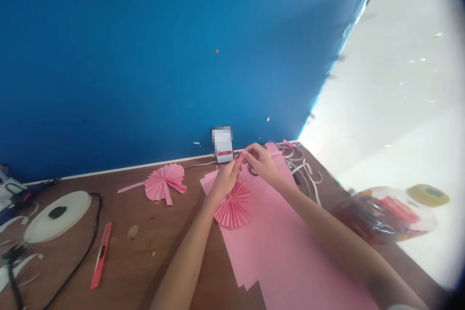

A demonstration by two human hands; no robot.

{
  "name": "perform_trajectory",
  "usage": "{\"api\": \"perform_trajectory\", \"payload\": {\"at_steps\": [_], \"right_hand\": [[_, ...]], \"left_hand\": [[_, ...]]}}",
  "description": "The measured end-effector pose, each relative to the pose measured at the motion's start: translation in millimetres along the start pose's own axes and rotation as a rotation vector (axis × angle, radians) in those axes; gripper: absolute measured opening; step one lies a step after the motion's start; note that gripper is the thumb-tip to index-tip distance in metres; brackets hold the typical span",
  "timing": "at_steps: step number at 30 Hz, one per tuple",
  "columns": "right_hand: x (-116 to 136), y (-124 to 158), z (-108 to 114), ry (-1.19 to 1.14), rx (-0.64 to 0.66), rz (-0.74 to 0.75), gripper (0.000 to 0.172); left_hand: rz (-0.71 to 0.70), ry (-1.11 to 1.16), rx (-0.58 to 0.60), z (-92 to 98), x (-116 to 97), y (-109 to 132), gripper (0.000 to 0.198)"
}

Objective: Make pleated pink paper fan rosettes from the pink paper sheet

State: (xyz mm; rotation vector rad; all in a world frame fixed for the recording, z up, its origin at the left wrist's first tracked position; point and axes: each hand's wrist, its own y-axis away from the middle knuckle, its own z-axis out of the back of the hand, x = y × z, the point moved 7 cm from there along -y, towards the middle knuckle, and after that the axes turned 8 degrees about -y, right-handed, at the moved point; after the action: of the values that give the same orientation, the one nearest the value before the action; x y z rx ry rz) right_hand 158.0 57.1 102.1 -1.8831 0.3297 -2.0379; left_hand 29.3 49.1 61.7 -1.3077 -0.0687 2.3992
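My left hand [225, 179] is closed round a narrow folded strip of pink paper [240, 157]. The fingertips of my right hand [260, 161] pinch the strip's upper end. Just below my left hand a pleated pink paper fan [233, 209] spreads out in a rounded shape; I cannot tell whether the strip belongs to it. Under both hands lie flat sheets of pink paper [283, 247]. A second pleated paper fan [165, 181], with a loose tail to its left, rests on the table to the left of my hands. A dark curved object [253, 170] is partly hidden behind my right hand.
A phone [224, 145] leans against the blue wall [163, 58]. On the left are a red box cutter [101, 254], a white round device [58, 217] and a black cable [96, 232]. White strips [308, 174] and a clear plastic jar [392, 213] lie at the right edge.
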Motion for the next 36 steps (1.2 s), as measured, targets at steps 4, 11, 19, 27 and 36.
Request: {"api": "perform_trajectory", "payload": {"at_steps": [4,11,19,27,36], "right_hand": [[-2.9,-1.2,4.4,-0.044,-0.046,0.007,0.025],[-1.5,-1.8,-2.4,-0.044,0.047,-0.028,0.026],[-0.4,0.5,-3.4,-0.040,0.045,-0.029,0.024],[-0.4,-0.4,-1.5,-0.013,0.032,-0.006,0.024],[-7.5,-1.4,-0.4,0.083,0.040,0.034,0.019]], "left_hand": [[0.021,0.025,0.011,-0.4,-1.5,0.8,0.044],[0.019,0.067,0.017,0.6,-2.6,0.2,0.044],[0.068,0.159,0.084,-5.7,8.7,-0.8,0.045],[0.037,0.161,0.131,-6.7,2.1,1.2,0.037],[0.087,0.228,0.270,-25.5,22.1,0.2,0.041]]}}
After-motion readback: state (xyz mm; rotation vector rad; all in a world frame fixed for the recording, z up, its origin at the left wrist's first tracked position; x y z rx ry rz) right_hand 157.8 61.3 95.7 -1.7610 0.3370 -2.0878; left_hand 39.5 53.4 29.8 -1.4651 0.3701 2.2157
